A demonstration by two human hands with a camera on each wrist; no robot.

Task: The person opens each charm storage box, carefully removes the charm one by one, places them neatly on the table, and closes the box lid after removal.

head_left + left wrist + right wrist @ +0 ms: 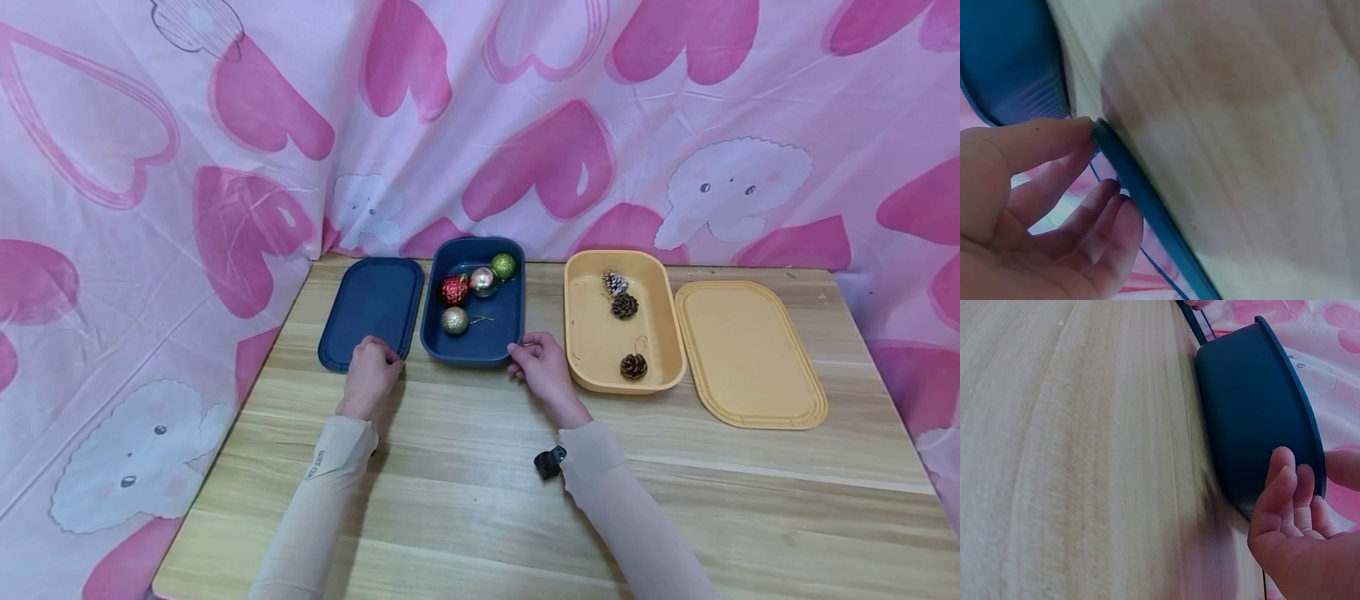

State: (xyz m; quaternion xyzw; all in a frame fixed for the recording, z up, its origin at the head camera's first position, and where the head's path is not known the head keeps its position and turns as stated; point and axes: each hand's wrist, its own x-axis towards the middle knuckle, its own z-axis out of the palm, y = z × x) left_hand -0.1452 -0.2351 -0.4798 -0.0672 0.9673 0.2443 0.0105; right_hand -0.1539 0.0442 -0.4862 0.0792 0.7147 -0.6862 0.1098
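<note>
Head view: your left hand [371,372] is pinching the navy lid [378,300] by its near-right corner; your right hand [545,367] is gripping the navy box [487,346], which is holding 4 baubles [483,279] beside it.

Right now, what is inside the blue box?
A red ball, a pink ball, a green ball, a gold ball and a thin string. Directly beneath them, the blue box is covered.

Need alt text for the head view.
A person's left hand touches a navy lid and the right hand grips a navy box of four baubles on a wooden table; to the right, a yellow box of three pinecones stands beside a yellow lid.
</note>
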